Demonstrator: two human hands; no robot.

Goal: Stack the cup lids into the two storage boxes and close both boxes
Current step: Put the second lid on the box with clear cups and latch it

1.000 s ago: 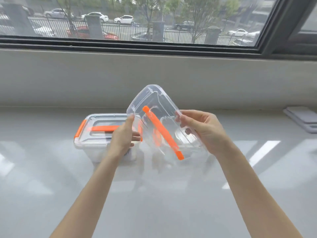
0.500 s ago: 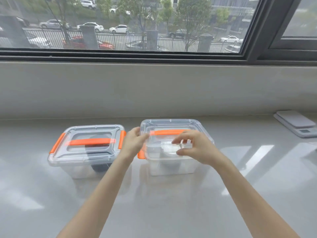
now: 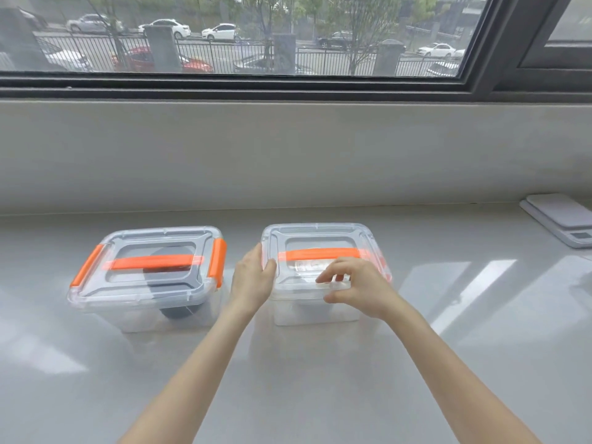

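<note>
Two clear storage boxes with orange handles stand side by side on the grey counter. The left box has its cover on and both orange side latches down; dark cup lids show through its wall. The right box has its clear cover lying on top. My left hand grips the cover's left edge, thumb on top. My right hand pinches the cover's front edge with fingers on top and thumb under the rim. Clear lids inside the right box are hard to make out.
A white kitchen scale lies at the counter's far right. A low wall and a window rise behind the boxes. The grey counter stretches in front of the boxes under my forearms.
A second ago both hands held the clear cover tilted in the air. It now lies flat on the right box, with both hands at its edges.
</note>
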